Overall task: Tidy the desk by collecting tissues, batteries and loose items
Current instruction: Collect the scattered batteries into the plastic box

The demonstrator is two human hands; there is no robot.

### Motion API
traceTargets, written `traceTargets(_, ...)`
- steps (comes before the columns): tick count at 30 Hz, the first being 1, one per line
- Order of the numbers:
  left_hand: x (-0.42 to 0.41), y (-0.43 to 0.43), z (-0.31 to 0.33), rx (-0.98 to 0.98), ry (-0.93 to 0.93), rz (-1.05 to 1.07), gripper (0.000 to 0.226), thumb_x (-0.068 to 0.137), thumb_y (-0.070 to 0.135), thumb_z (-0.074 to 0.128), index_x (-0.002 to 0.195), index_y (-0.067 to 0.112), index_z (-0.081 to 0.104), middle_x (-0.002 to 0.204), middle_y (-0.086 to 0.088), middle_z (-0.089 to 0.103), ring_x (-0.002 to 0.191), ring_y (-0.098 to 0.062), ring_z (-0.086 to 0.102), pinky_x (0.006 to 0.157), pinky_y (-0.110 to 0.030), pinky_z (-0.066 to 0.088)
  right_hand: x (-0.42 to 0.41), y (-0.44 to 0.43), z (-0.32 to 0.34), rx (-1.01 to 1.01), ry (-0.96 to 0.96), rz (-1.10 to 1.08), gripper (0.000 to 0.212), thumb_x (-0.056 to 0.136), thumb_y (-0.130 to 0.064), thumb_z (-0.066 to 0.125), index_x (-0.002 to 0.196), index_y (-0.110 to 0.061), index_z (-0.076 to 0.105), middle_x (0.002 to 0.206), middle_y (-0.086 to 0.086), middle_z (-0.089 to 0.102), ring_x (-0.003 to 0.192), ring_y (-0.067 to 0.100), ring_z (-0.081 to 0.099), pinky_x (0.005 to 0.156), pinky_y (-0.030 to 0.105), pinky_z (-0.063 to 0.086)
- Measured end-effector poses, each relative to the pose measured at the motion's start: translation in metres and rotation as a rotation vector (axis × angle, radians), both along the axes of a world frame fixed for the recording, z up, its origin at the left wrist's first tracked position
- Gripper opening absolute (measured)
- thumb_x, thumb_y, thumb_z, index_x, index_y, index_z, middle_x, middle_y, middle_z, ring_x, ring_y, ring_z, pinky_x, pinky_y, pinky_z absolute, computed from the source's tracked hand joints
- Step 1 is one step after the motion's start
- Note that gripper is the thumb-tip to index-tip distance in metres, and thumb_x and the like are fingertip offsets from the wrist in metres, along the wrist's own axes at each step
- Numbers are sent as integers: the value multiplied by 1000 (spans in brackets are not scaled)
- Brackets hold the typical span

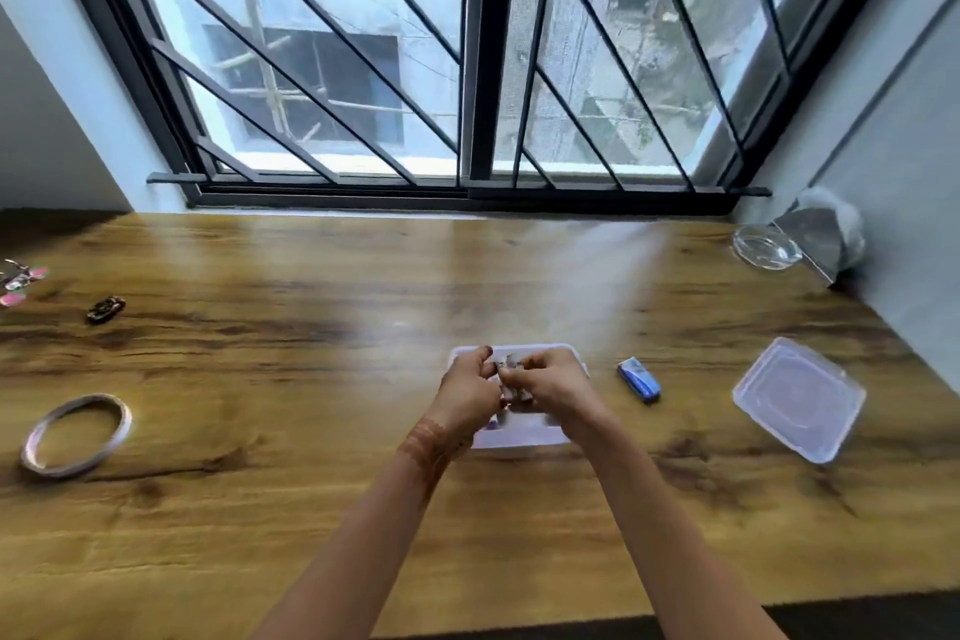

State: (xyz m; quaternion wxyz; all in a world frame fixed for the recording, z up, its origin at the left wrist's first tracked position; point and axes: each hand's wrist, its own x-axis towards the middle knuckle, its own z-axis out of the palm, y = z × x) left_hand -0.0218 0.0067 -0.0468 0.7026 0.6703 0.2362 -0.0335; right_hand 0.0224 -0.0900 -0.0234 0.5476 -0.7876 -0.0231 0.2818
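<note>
Near centre of counter [311, 379], above open clear box [519, 437]: left grip [467, 382] and right grip [553, 379], both pinching small grey pieces [511, 369], probably batteries, too blurred to confirm. Step judged: loading box. Next: lower within box walls, release, then fetch blue item [640, 379] just right. Lid [800, 398] further right, off that path. Coil [77, 434] well left, across wide bare wood.

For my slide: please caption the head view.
Left hand and right hand pinch small items over a clear box on the desk.
</note>
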Motion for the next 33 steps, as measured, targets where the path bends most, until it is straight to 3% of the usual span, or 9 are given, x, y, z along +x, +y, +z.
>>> traceTargets(5, 15, -10, -10, 51, 109, -6, 35, 84, -13, 39, 72, 18, 50, 72, -4, 51, 72, -20, 49, 68, -33, 37, 15, -2, -22, -217, -99, -29, 18, 75, 1, 62, 60, -5, 54, 62, 13, 52, 61, 23, 56, 61, 39, 55)
traceTargets(9, 17, -10, -14, 38, 155, 75, 38, 82, -14, 40, 59, 16, 47, 55, 0, 48, 62, -19, 44, 62, -30, 35, 16, -1, -27, -311, -190, 15, 18, 71, -2, 60, 59, -11, 50, 59, 9, 45, 59, 18, 46, 51, 30, 34)
traceTargets(12, 20, -8, -15, 17, 153, 157, 34, 82, -15, 44, 68, 14, 55, 69, -2, 55, 75, -21, 52, 73, -37, 47, 20, -5, -29, -373, -281, 50, 9, 75, -2, 57, 66, -3, 59, 67, 15, 55, 68, 24, 56, 57, 31, 41)
traceTargets(14, 21, -6, -16, 32, 135, 196, 27, 83, -13, 47, 99, 0, 63, 95, -8, 60, 88, -23, 57, 87, -39, 50, 22, -9, -31, -387, -339, 67, 17, 78, -3, 58, 93, 0, 68, 94, 15, 66, 89, 24, 63, 73, 29, 48)
traceTargets(16, 20, -4, -16, 28, 135, 222, 38, 84, -13, 46, 121, -5, 54, 108, -13, 58, 92, -22, 59, 89, -36, 50, 22, -13, -32, -359, -384, 77, 26, 79, -2, 57, 103, -3, 66, 105, 12, 66, 95, 21, 63, 79, 23, 46)
traceTargets(18, 18, -1, -13, 35, 131, 256, 40, 84, -12, 47, 123, -5, 53, 108, -14, 60, 88, -20, 60, 87, -34, 51, 22, -16, -32, -322, -419, 94, 28, 78, 1, 56, 104, -5, 67, 103, 9, 66, 94, 18, 63, 76, 17, 43)
traceTargets(24, 4, 11, 1, -9, 36, 346, 29, 89, -4, 48, 117, -4, 57, 93, -5, 61, 89, -18, 59, 72, -19, 50, 21, 1, -19, -176, -510, 91, 21, 84, -7, 58, 102, -9, 68, 97, 6, 71, 92, 15, 65, 81, 19, 46)
traceTargets(30, -34, 45, 22, 23, -89, 508, 16, 92, 7, 51, 100, 9, 66, 89, -1, 67, 88, -16, 63, 84, -25, 51, 1, 57, -2, -20, -565, 257, 14, 85, -14, 60, 96, -12, 69, 88, -1, 71, 76, 5, 60, 61, 0, 39)
traceTargets(33, -54, 79, 33, 69, -117, 591, 16, 93, 8, 50, 98, 10, 66, 91, -6, 67, 88, -16, 62, 88, -30, 51, -14, 97, 5, 47, -570, 349, 9, 85, -13, 61, 89, -12, 69, 77, -1, 68, 71, 9, 61, 57, 3, 40)
